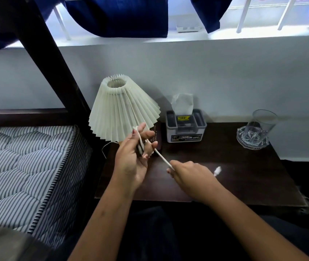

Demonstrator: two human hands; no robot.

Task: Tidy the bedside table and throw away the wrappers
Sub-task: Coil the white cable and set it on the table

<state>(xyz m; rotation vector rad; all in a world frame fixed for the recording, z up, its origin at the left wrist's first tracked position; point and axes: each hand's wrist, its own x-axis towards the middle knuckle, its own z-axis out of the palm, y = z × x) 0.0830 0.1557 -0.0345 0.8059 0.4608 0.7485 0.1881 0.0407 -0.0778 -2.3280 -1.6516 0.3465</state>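
Note:
A white cable (pixel 160 156) runs taut between my two hands above the dark wooden bedside table (pixel 244 178). My left hand (pixel 136 153) holds loops of the cable wound around its fingers, palm up, in front of the lamp. My right hand (pixel 189 172) pinches the cable a short way down and to the right. The cable's white plug end (pixel 217 170) hangs free just right of my right hand. No wrapper shows on the table.
A pleated cream lamp (pixel 123 108) stands tilted at the table's back left, over a dark book (pixel 157 138). A grey tissue box (pixel 185 125) sits mid-back; a glass on a glass saucer (pixel 257 129) back right. A striped mattress (pixel 25 166) lies left.

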